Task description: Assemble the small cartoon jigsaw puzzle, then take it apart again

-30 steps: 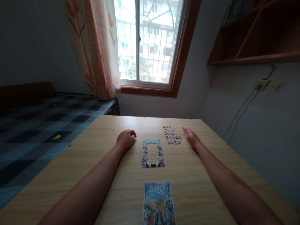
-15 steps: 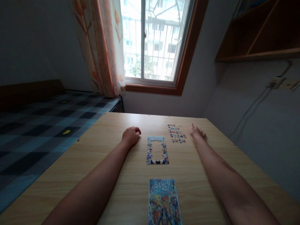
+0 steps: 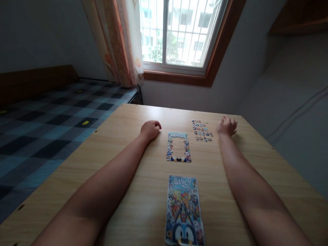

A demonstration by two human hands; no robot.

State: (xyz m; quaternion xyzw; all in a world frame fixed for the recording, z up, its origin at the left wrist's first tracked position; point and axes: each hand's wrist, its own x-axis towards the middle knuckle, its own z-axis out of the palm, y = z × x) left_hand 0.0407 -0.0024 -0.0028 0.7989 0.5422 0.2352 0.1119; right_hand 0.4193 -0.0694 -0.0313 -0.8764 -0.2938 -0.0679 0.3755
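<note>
My left hand [image 3: 151, 130] rests on the table left of a puzzle border [image 3: 169, 150], its fingers curled in and no object showing in them. The border is a joined rectangle of colourful jigsaw pieces around a bare middle. Beyond it to the right, several loose jigsaw pieces [image 3: 202, 129] lie in rows. My right hand [image 3: 227, 126] is just right of these rows, apart from them, with fingers folded and nothing visible in the grip. Nearer to me lies a Bluey picture sheet [image 3: 183, 208] showing a blue cartoon dog among many characters.
The wooden table [image 3: 143, 201] reaches toward a window [image 3: 184, 34] with a patterned curtain [image 3: 120, 44]. A bed with a checked cover [image 3: 64, 116] stands along the left. A shelf [image 3: 299, 20] hangs at upper right, and a cable [image 3: 294, 111] runs along the right wall.
The view has tipped down and a little left, so more of the picture sheet shows. My right hand has turned, with its folded fingers now more visible. The puzzle pieces have not moved.
</note>
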